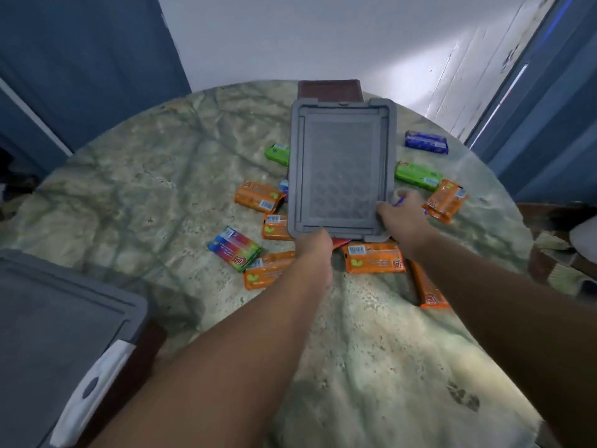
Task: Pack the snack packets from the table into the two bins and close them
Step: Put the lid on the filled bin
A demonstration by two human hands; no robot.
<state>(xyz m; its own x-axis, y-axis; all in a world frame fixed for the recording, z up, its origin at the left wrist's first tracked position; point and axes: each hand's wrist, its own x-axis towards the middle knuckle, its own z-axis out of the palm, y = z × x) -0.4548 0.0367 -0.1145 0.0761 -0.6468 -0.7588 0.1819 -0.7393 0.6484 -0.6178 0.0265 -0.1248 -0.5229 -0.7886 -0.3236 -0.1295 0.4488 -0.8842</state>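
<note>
A grey lid [340, 169], rectangular with rounded corners, a raised rim and a patterned centre, is held over the middle of the round table [161, 189], above a dark red bin [329, 89]. The left hand [312, 250] grips its near edge; the right hand [399, 210] grips its near right corner. Orange [258, 196], green [416, 176], blue [426, 142] and rainbow-striped [234, 248] snack packets lie scattered around it. A second bin with a grey lid and white latch [97, 383] sits at the near left.

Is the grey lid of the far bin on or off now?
Cannot tell: both hands grip the grey lid over the dark red bin, which it mostly hides.
</note>
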